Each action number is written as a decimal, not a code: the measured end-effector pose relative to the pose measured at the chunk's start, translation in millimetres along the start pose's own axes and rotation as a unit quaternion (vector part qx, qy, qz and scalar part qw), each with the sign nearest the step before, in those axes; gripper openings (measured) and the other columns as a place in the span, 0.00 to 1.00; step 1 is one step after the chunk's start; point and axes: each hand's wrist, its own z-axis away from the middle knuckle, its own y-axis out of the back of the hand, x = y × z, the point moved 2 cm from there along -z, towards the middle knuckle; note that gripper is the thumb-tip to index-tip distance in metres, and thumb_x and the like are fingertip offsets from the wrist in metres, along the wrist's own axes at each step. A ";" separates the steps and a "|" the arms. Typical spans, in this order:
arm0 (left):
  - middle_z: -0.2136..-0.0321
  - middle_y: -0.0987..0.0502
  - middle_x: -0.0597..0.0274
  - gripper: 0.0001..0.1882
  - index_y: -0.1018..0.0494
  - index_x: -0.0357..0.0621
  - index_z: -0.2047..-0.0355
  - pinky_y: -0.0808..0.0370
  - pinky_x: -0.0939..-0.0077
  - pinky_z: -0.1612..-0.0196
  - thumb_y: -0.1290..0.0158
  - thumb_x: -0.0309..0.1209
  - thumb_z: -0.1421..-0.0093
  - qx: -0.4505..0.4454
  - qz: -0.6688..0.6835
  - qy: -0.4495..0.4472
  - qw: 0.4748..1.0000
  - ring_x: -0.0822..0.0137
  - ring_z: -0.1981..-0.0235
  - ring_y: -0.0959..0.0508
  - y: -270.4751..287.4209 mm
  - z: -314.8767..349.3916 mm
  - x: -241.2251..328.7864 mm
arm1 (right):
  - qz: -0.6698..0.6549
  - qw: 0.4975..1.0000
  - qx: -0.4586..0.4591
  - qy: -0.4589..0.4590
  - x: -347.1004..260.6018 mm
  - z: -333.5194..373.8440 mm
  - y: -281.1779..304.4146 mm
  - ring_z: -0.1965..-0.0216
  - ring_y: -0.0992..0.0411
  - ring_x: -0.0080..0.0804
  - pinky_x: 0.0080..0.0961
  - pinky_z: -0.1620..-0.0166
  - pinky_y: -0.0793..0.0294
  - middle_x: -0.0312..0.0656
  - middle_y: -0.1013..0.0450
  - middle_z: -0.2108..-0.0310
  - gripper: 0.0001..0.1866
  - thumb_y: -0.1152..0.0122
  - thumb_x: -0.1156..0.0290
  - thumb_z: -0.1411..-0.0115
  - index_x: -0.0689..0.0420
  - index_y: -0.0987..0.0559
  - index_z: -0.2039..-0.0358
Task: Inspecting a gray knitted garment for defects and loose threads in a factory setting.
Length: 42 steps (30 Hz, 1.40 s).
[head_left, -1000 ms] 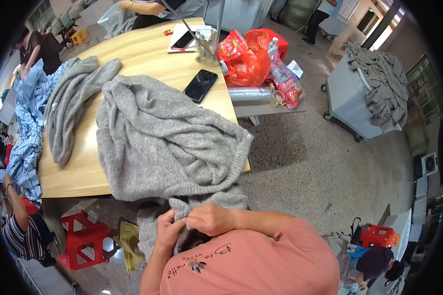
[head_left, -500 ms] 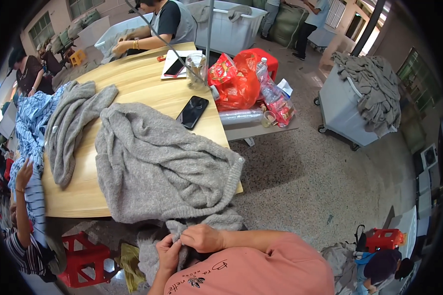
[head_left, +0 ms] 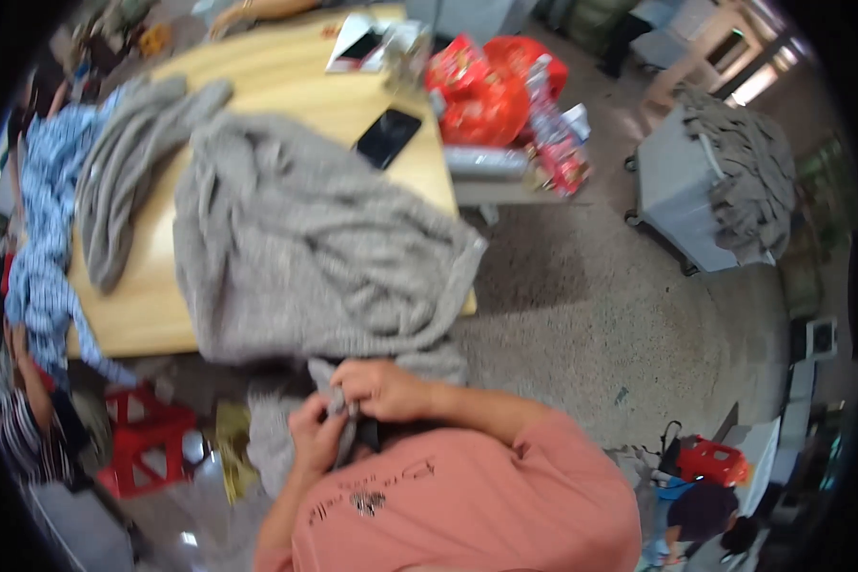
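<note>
Wooden and pale yellow, the broad rectangular surface (head_left: 296, 105) fills the upper left of the view, above a speckled grey stone floor (head_left: 582, 315). Across the surface sprawls a large grey knitted garment (head_left: 305, 257), rumpled, its lower part spilling over the near edge and hanging down to the person's hands. To its left lies a second grey knitted piece (head_left: 124, 172), folded long, and beyond that, at the surface's left edge, a blue patterned cloth (head_left: 38, 238). Right of the surface, well apart, stands a grey wheeled cart (head_left: 686, 191) heaped with more grey knitwear (head_left: 744, 172). A red plastic bag (head_left: 486, 91) sits at the far right corner of the surface, beside some packets. A red plastic stool (head_left: 148, 443) stands on the floor below the near edge. A black flat phone (head_left: 388, 138) lies just beside the large garment's upper right edge.

The right hand (head_left: 381, 389) grips the hanging hem of the large garment, fingers curled and pressed onto the knit. The left hand (head_left: 316, 437) sits just below it, touching it, its fingers pinching a fold of the same hem close to the person's salmon-pink shirt (head_left: 467, 505).
</note>
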 end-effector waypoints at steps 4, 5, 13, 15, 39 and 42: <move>0.76 0.25 0.58 0.06 0.25 0.38 0.70 0.29 0.74 0.68 0.46 0.25 0.50 0.011 -0.018 -0.080 0.997 0.67 0.73 0.25 2.1 1.2 7.3 | -0.036 0.991 -0.018 -0.130 1.3 -2.1 5.0 0.70 0.32 0.44 0.33 0.67 0.32 0.47 0.32 0.73 0.09 0.45 0.76 0.59 0.60 0.27 0.72; 0.75 0.24 0.57 0.05 0.25 0.37 0.72 0.29 0.74 0.68 0.47 0.23 0.50 0.015 -0.034 -0.080 0.996 0.65 0.73 0.24 3.4 2.3 8.6 | -0.026 0.989 -0.027 -0.140 0.0 -3.2 5.0 0.68 0.31 0.46 0.34 0.64 0.31 0.49 0.31 0.71 0.13 0.47 0.78 0.57 0.62 0.29 0.67; 0.73 0.23 0.57 0.09 0.24 0.37 0.70 0.27 0.78 0.70 0.48 0.14 0.52 0.069 -0.001 -0.140 0.988 0.67 0.72 0.22 10.9 5.2 18.2 | -0.016 0.990 -0.067 -0.125 -8.7 -14.3 1.3 0.77 0.29 0.46 0.36 0.72 0.30 0.47 0.30 0.79 0.08 0.47 0.79 0.53 0.60 0.26 0.69; 0.73 0.23 0.56 0.11 0.25 0.37 0.69 0.27 0.78 0.70 0.49 0.13 0.54 0.087 -0.014 -0.169 0.982 0.66 0.72 0.22 11.1 5.7 18.8 | 0.018 0.995 -0.036 -0.093 -11.2 -13.4 -1.3 0.78 0.30 0.46 0.36 0.73 0.31 0.46 0.31 0.79 0.07 0.47 0.79 0.54 0.60 0.27 0.71; 0.77 0.26 0.54 0.18 0.27 0.37 0.69 0.29 0.75 0.79 0.51 0.10 0.64 0.193 -0.123 -0.364 0.903 0.61 0.80 0.26 10.4 4.8 48.3 | 0.205 0.959 0.129 0.147 -33.7 -8.0 -12.9 0.85 0.36 0.39 0.31 0.82 0.37 0.43 0.36 0.83 0.10 0.43 0.80 0.64 0.63 0.29 0.76; 0.76 0.25 0.54 0.17 0.27 0.37 0.69 0.29 0.76 0.79 0.50 0.11 0.62 0.170 -0.105 -0.378 0.904 0.61 0.79 0.25 14.0 7.7 47.9 | 0.121 0.975 0.145 0.118 -31.9 -11.1 -11.1 0.84 0.35 0.39 0.31 0.82 0.37 0.43 0.36 0.82 0.11 0.43 0.80 0.64 0.63 0.29 0.75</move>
